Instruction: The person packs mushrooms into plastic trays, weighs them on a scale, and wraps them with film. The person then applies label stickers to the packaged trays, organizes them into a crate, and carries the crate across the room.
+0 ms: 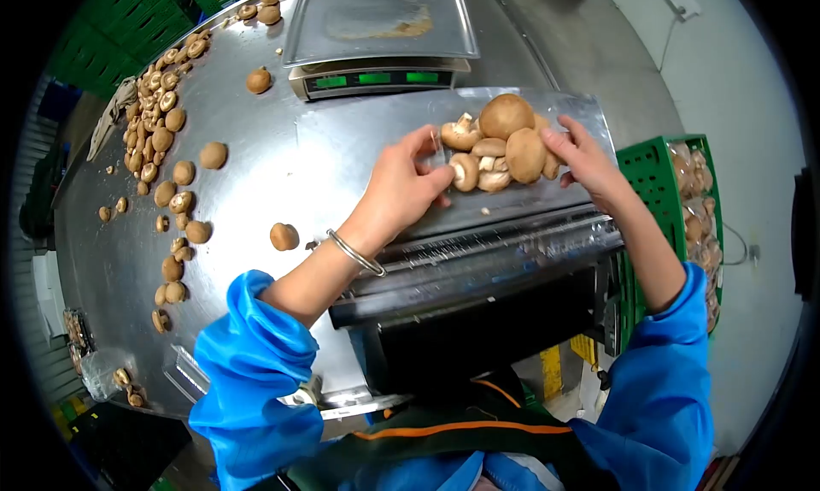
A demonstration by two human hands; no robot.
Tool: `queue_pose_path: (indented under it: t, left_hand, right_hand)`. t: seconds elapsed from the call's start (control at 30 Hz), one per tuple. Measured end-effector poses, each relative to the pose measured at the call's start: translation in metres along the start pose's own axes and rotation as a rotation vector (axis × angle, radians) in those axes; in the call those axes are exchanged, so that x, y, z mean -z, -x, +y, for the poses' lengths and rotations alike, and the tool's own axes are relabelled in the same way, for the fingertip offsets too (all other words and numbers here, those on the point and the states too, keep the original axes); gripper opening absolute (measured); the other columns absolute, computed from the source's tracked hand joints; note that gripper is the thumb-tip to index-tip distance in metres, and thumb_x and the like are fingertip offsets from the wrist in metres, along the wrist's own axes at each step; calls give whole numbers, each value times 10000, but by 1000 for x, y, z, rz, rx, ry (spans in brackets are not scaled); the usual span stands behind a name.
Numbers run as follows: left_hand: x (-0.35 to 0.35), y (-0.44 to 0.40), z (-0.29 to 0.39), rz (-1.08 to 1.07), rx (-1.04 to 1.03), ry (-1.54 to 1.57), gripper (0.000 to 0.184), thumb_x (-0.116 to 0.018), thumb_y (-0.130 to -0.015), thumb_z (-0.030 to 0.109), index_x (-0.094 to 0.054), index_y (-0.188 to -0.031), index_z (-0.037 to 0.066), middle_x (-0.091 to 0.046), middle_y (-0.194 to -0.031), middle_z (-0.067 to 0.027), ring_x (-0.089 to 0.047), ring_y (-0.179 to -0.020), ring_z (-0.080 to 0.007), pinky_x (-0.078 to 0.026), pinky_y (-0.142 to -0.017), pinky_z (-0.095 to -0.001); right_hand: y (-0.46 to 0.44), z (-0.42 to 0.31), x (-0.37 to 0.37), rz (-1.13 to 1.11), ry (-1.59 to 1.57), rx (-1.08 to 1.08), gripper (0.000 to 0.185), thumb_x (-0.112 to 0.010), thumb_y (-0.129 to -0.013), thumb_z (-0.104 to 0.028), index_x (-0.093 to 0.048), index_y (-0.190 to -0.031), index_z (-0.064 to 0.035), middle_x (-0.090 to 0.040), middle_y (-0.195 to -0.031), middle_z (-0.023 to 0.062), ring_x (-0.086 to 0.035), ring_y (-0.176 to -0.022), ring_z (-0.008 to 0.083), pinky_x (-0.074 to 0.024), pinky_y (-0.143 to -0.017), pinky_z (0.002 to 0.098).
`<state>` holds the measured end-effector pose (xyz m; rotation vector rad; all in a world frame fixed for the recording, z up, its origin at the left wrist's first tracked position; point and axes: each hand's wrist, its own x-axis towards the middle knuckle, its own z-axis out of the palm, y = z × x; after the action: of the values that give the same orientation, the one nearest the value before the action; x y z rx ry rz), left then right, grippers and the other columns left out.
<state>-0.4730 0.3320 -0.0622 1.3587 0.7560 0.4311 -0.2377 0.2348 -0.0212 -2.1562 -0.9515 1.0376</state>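
Several brown mushrooms (pixel 491 153) sit bunched together in what looks like a clear plastic punnet (pixel 439 142), over the metal plate of a wrapping machine (pixel 376 119). My left hand (pixel 408 176) curls around the punnet's left end, thumb beside a mushroom with its stem side showing. At the right end, my right hand (pixel 589 159) grips with thumb and fingers against the mushrooms and the punnet side. Larger caps lie on top; smaller ones show pale stems and gills. Most of the punnet's walls are too transparent to make out.
A weighing scale (pixel 380 25) with green displays stands behind. Loose mushrooms (pixel 158 119) are heaped and scattered on the steel table (pixel 248 166) at left. A green crate (pixel 649 175) of packed mushrooms stands at right. Clear punnets (pixel 186 373) lie at the table's front edge.
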Motion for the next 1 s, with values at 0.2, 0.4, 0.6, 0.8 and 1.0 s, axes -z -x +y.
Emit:
queue_pose_path:
  t: [0.2,0.4,0.6,0.8,1.0]
  left_hand:
    - [-33,60,-5,221,19,-346,540,-618,-809,137,-397,-1279,-13,-507,-1159,-213,-588,-786,-192,-511,-590,-289]
    - [-53,159,-34,751,-156,-1392,264,-667,-731,268,-645,-861,40,-537,-825,-113,-445,-843,-272,-291,-861,-419]
    - [-71,128,-44,734,-159,-1386,342,-699,-681,383,-667,-637,45,-566,-647,-89,-493,-704,-242,-356,-694,-365]
    - [-24,161,-16,271,273,317,284,-559,-803,190,-446,-554,115,-384,-447,22,-362,-381,-63,-266,-352,-217]
    - [-34,178,17,-231,-283,1165,340,-339,-908,277,-482,-660,94,-524,-683,-54,-474,-656,-199,-289,-564,-322]
  right_hand:
    - [35,38,29,110,3,205,897,-581,-774,-531,-233,-1342,70,-446,-1213,199,-493,-1037,247,-386,-903,346]
    - [89,147,74,525,690,290,349,-634,-745,-433,-672,-779,-88,-583,-765,79,-524,-746,265,-379,-702,393]
    - [85,135,33,465,827,472,317,-628,-757,-378,-647,-730,-63,-585,-743,98,-535,-748,261,-381,-689,392]
    - [120,127,67,-234,-595,-111,222,-612,-818,-135,-482,-647,-79,-405,-530,-43,-355,-421,41,-261,-347,203]
    - [124,131,113,-1931,-2210,-452,193,-447,-865,-104,-474,-674,-95,-432,-608,4,-364,-468,129,-272,-379,259]
